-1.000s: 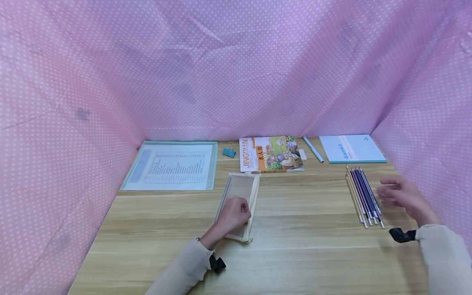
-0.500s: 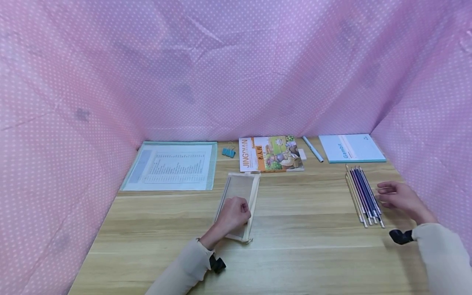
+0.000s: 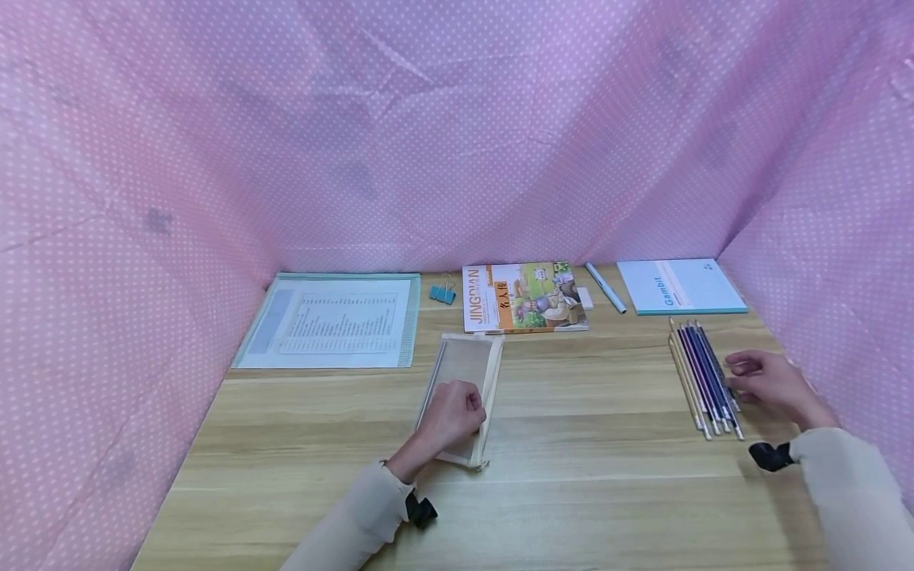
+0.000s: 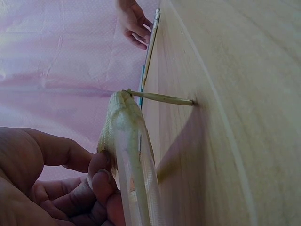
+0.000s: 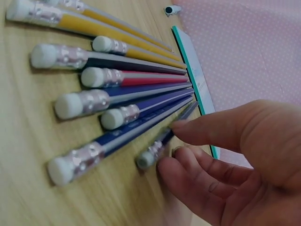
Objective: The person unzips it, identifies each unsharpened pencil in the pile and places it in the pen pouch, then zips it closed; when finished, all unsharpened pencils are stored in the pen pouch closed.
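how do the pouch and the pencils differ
Shape: the pouch is one wide, thin piece; the pencils are many slim sticks lying side by side. Colour: the pouch is pale; the pencils show yellow, red and dark blue. Handling: the left hand grips the pouch; the right hand is at the pencils. Shared: both are longer than wide.

the table [image 3: 585, 452] shows smooth, faintly glossy wood grain. pencils [image 5: 150, 78] wear glossy paint, shiny metal ferrules [image 5: 95, 100], matt erasers [image 5: 69, 106]. the pouch [image 3: 464, 361] is see-through, edged in rough woven cloth; the curtain [image 3: 428, 159] looks creased, cloth-like.
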The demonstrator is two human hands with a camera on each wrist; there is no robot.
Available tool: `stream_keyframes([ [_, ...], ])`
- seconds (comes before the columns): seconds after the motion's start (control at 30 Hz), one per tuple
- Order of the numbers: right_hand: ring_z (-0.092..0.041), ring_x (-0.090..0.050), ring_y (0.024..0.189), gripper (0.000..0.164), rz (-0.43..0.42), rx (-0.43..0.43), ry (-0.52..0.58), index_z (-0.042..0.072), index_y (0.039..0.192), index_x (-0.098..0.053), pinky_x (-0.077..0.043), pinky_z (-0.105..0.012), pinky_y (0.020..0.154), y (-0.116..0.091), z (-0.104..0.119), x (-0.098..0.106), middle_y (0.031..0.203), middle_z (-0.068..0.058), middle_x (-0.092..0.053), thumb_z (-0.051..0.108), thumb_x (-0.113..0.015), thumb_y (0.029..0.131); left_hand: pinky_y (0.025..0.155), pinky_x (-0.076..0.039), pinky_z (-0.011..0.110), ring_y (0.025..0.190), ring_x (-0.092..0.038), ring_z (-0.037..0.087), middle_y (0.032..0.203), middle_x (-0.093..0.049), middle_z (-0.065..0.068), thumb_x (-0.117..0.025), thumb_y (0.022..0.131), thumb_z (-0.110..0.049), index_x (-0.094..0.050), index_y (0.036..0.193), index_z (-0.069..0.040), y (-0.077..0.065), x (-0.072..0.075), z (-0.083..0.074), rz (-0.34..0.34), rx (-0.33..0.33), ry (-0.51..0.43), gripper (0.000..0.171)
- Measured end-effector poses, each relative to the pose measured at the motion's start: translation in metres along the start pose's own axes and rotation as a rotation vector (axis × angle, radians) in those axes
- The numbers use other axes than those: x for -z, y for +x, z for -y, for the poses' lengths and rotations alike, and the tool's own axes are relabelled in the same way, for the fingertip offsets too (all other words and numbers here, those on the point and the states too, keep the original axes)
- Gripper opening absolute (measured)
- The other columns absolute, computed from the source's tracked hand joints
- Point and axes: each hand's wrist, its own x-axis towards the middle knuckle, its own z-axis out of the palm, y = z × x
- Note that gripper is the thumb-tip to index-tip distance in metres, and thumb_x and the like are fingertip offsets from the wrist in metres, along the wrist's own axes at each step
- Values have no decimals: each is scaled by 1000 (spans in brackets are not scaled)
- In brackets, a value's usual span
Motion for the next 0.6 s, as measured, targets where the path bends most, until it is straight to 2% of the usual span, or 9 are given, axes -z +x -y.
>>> stream_keyframes([
  [0.3, 0, -59, 66, 47, 3, 9, -11, -25, 129, -41, -57, -27, 60, -5, -1, 4, 100, -31, -66, -4, -58, 90, 44, -35, 18, 47, -47, 7, 54, -55, -2, -63, 79, 1, -64, 67, -5, 0, 0, 0, 8, -2, -8, 13],
  [0.47, -4, -60, 60, 47, -6, 20, -52, -25, 129, -42, -55, -27, 56, -8, -4, 9, 98, -33, -67, -5, -57, 88, 44, -35, 18, 47, -47, 7, 54, -55, -2, -63, 79, 0, -65, 68, -5, 0, -1, -1, 13, 0, -2, 13],
  [0.6, -7, -59, 58, 47, 2, -4, -95, -25, 128, -41, -52, -27, 55, -10, -7, 15, 94, -31, -66, -5, -54, 88, 44, -34, 18, 47, -47, 7, 55, -54, -3, -63, 80, -1, -65, 69, -6, 0, -1, -1, 23, 14, -2, 13],
])
